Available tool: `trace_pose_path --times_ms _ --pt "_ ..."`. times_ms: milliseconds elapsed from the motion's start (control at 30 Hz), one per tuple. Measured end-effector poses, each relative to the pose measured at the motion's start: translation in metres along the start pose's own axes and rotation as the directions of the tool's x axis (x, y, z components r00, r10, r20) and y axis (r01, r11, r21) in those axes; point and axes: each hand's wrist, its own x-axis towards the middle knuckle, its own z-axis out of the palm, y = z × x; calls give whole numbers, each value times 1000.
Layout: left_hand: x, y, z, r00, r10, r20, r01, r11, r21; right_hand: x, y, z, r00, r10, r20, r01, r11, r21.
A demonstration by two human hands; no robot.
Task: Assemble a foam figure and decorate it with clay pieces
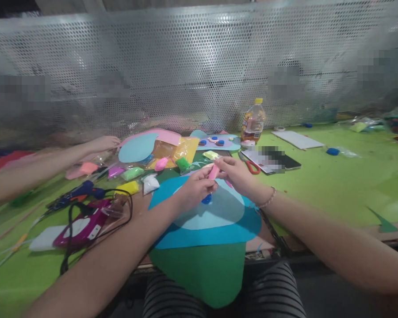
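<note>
Both of my hands meet over the layered paper shape in front of me. A pink strip [213,172], which looks like modelling clay, is pinched between the fingers of my left hand [197,187] and my right hand [235,172]. Beneath them lies a light blue paper piece [225,212] on a larger blue sheet [205,237]. A round blue clay piece [206,199] rests on the light blue paper, just below my fingers. The green paper [205,274] under the blue sheet hangs over the table edge. My hands hide part of the light blue paper.
Clay packets, such as a white one [150,183], lie to the left beside a purple power strip [86,227] and a glue gun [74,194]. Another person's hand [106,143] reaches in at left. Red-handled scissors [252,167], a phone [283,159] and a bottle [253,121] stand or lie right.
</note>
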Motion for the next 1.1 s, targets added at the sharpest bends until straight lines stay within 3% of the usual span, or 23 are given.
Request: trace_pose_path --times_ms 267,400,567,767,900,1100 --pt "3 -6 -5 999 7 -39 1 982 189 -1 -1 3 1000 3 -8 -4 1000 -28" --pt "3 -6 -5 999 -19 -34 25 976 218 0 0 2 1000 0 3 0 1000 -6" --pt "5 -8 -5 995 31 -92 -8 972 237 -1 0 1 1000 2 18 0 994 -106" --pt "6 -11 -6 984 83 -158 -64 990 123 1 3 -1 998 -62 21 65 973 -223" --pt "6 -8 -7 981 50 -186 -53 999 -11 7 10 -8 998 -58 0 57 995 -80" --pt "7 -4 -6 977 27 -212 -44 996 -76 11 16 -13 994 -103 45 102 994 28"
